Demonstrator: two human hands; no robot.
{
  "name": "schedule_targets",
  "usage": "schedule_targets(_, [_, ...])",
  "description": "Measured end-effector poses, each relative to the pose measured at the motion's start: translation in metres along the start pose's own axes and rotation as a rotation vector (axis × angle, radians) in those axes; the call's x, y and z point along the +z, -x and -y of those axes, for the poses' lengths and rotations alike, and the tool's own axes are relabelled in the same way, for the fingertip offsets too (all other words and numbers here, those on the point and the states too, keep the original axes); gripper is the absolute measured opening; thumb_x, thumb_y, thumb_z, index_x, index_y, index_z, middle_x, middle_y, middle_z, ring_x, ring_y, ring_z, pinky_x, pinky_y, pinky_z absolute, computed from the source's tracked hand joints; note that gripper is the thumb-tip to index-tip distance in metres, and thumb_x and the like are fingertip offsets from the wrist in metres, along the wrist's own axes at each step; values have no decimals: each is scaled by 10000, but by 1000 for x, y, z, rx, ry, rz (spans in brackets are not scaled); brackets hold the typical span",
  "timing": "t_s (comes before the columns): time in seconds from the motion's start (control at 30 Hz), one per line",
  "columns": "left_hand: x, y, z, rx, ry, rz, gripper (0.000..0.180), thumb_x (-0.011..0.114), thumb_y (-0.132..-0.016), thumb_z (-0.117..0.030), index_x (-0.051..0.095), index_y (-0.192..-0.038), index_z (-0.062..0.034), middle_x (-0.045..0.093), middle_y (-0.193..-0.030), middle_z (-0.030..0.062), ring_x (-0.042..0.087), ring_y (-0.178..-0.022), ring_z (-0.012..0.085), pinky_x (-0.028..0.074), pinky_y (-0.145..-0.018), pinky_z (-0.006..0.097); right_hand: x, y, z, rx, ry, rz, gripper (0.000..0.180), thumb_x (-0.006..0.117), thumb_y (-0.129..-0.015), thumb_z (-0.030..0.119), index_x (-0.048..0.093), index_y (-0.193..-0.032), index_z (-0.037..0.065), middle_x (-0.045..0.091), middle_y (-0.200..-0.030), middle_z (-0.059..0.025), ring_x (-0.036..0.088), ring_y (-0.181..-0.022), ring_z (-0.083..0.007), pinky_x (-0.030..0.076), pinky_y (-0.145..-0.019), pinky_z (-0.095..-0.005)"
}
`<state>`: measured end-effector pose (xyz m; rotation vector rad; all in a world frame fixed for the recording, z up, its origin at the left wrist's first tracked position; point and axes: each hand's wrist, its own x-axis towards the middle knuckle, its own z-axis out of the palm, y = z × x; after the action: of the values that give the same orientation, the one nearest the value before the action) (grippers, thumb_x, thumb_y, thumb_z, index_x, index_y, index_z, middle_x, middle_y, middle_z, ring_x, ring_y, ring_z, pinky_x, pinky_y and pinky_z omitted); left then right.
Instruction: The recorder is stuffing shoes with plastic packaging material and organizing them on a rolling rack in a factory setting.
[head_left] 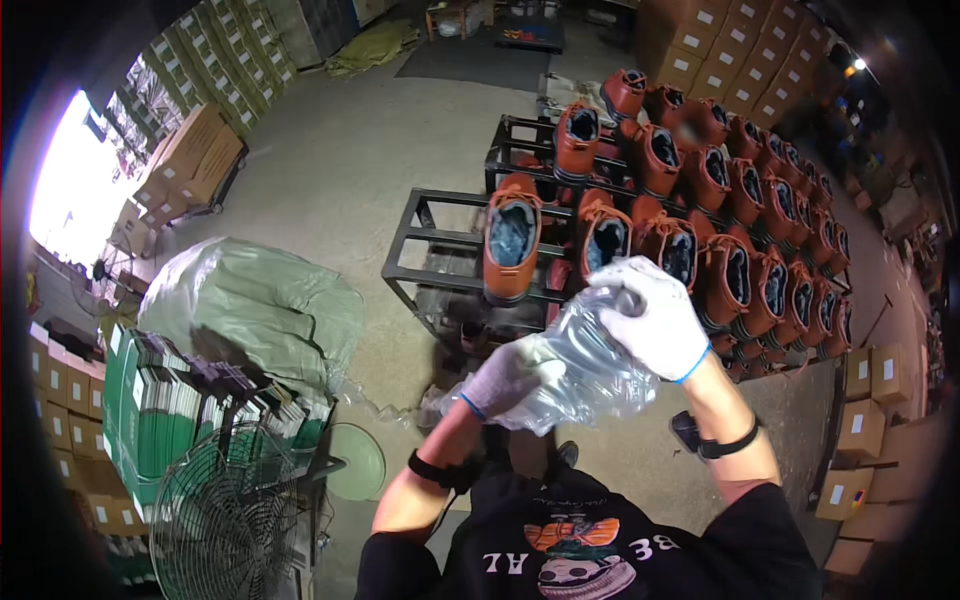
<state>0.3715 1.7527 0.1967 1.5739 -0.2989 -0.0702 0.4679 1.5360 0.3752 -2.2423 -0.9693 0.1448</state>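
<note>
Spreading across the right side, a black metal rack [432, 277] bears rows of orange-brown shoes [510, 278], their openings showing dark or clear filling. Behind it stand stacked brown cartons [735, 50], each face bearing white labels [690, 42] whose print is too small to read. On the left, a pale green sheet [250, 290] drapes over a pile, just beyond green-and-white packed boxes [120, 400] and a round wire fan [225, 510]. The person's black shirt [480, 560] carries white lettering and a cartoon print with an orange shape on top. Between the shirt and the rack, a crumpled sheet of clear plastic film [595, 375] is held up in front of the nearest shoes. The right hand [650, 310], in a white glove with a blue cuff, has its fingers closed on the film's upper part; the left hand [508, 378], also gloved, pinches its left edge. Smallest are the black wristbands [730, 440], one on each forearm.
</note>
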Motion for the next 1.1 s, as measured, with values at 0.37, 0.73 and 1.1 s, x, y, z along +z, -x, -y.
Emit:
schedule_targets(0.37, [-131,-37,83,197,-515,-340,43,683,-952,-18,703,-964,-55,755,-1000,121,746,-818,181,585,-634,298,-93,32,-54,262,-417,-572,193,644,-966,85,775,-1071,-10,761,-926,-60,710,-840,-118,574,-756,-299])
schedule_targets(0.73, [32,-124,-12,0,-936,-190,279,667,-970,-312,704,-1179,-131,748,-821,192,747,-782,415,586,-691,544,36,-78,-82,12,529,-397,213,613,-897,119,776,-1026,162,676,-966,-111,706,-914,-340,589,-844,-443])
schedule_targets(1.1, [35,-119,-29,-153,-371,-196,945,819,-911,-191,240,-1646,-63,729,-1101,125,741,-989,264,585,-870,401,-4,-6,-53,-219,265,-290,503,670,-818,78,691,-1320,39,701,-1295,-200,669,-1222,-391,556,-1041,-461])
